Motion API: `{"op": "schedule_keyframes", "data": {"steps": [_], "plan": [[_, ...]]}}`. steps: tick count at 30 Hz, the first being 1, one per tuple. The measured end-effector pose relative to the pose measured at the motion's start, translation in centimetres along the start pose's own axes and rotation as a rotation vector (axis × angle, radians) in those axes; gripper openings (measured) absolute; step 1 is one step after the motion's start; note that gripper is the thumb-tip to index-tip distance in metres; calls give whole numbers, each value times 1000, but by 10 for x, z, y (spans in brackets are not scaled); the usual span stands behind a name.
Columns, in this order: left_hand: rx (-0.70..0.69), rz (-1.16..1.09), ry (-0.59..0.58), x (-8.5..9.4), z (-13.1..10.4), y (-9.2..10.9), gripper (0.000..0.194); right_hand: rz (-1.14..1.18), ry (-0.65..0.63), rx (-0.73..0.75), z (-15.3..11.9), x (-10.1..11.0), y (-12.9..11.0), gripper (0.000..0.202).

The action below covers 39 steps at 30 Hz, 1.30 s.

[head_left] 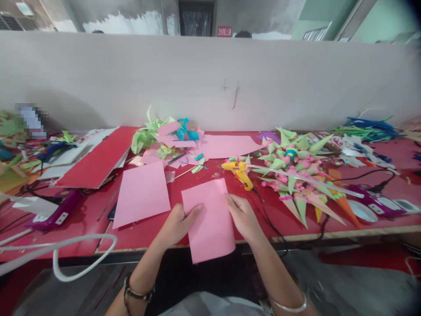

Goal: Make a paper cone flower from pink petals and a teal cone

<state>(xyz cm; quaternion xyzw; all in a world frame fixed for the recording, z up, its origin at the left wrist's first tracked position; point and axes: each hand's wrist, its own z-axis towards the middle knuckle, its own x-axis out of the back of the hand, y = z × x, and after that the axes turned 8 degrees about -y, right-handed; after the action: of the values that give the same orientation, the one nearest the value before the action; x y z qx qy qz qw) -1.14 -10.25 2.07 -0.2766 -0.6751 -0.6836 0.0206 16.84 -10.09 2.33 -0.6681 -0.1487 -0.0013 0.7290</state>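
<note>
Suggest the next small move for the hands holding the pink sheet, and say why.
I'd probably lay the held pink sheet flat on the red table: the left hand and right hand grip it at opposite sides, its lower right part looks bent, and its lower end shows past the table's near edge.

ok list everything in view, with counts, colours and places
held paper: one, pink, front middle
loose sheet: one, pink, left of it
glue gun: one, yellow, middle
paper cones: many, mostly green, right
long stick: one, clear, over cones
scraps: many, pink, green, blue, back middle
board: one, red, back left
power strips: two, purple, both sides
thin strands: many, blue, green, back right
table: red, count unclear, below
partition: one, grey, behind table
sign: one, red, top
left hand: one, bare, paper's left edge
right hand: one, bare, paper's right edge
</note>
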Motion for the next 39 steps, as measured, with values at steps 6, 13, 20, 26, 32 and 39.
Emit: {"op": "schedule_keyframes", "data": {"steps": [6,13,20,26,32,39], "plan": [[-110,135,-43,18,-1,10,33,-142,-135,29,3,9,-6,37],[-273,713,-174,27,6,44,27,-490,-476,127,11,14,-23,39],[-393,1136,-365,19,10,38,23,-637,-616,187,17,16,-26,39],[-266,831,-205,18,7,31,23,-713,-465,249,13,14,-36,20],[-191,512,-187,14,6,31,23,-826,-296,355,11,5,-34,15],[-159,429,-173,18,-1,30,20,-893,-286,355,14,16,-32,14]]}}
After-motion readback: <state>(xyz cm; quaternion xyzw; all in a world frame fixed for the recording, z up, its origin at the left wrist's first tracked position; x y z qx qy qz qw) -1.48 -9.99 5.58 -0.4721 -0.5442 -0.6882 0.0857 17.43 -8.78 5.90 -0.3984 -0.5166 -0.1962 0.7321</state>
